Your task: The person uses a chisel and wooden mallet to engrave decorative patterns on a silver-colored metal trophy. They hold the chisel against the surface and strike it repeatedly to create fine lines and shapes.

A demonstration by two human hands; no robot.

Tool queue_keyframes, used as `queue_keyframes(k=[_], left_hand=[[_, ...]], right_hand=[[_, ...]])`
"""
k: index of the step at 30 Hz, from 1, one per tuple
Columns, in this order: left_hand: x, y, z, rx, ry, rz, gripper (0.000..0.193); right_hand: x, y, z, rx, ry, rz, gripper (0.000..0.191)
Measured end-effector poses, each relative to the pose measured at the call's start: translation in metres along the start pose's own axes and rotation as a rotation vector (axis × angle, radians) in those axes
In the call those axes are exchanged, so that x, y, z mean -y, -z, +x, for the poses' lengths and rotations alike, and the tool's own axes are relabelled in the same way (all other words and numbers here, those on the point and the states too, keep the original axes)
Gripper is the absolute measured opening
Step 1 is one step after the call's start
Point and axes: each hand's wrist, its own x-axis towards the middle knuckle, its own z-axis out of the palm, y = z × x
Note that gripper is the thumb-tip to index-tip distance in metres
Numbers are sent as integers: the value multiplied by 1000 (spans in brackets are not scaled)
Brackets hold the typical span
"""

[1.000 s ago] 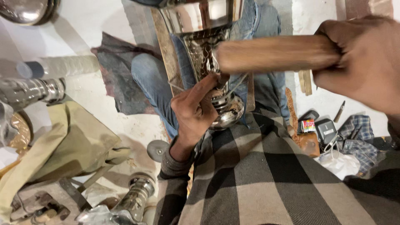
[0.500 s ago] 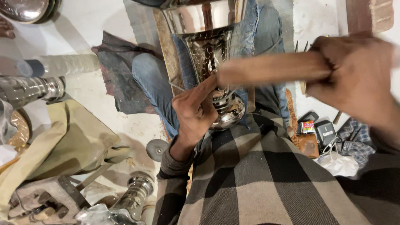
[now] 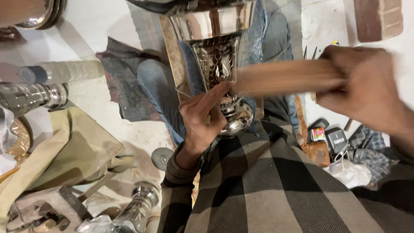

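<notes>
Right hand (image 3: 366,92) fisted on mallet (image 3: 286,77), blurred; left hand (image 3: 202,116) pinches punch on vase (image 3: 217,64). I'd keep punch steady, strikes square, fingers clear

A pale floor (image 3: 108,30) carries a dark rag (image 3: 123,69) left of centre, tan cloth (image 3: 69,151) at lower left, and small boxes (image 3: 327,138) at right.

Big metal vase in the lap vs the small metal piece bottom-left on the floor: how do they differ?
The vase is far larger than the small piece. The vase lies across the person's legs with the left hand on it; the small piece lies on the floor untouched. The vase shows a hammered, dimpled band; the small piece looks ringed. Both are shiny silver metal.
</notes>
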Motion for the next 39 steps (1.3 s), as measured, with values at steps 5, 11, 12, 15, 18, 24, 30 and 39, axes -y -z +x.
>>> queue_keyframes(k=[5,11,12,15,18,24,30,39], left_hand=[[0,1,3,12,21,-43,57],[-5,0,7,-24,-6,-34,42],[-5,-1,8,-29,-7,-51,40],[-6,-2,8,-54,1,-111,35],[-7,0,8,-62,20,-203,33],[-7,5,10,-38,64,-144,25],[-2,2,7,-57,35,-161,27],[2,3,4,-49,26,-147,36]], right_hand=[[0,9,3,-165,-132,390,22],[11,19,25,-93,31,564,18],[12,23,28,-62,-18,524,22],[15,33,32,82,-91,359,31],[20,28,31,-45,27,-200,26],[26,19,39,-116,0,549,16],[38,48,46,167,76,-262,31],[46,54,43,230,-133,189,29]])
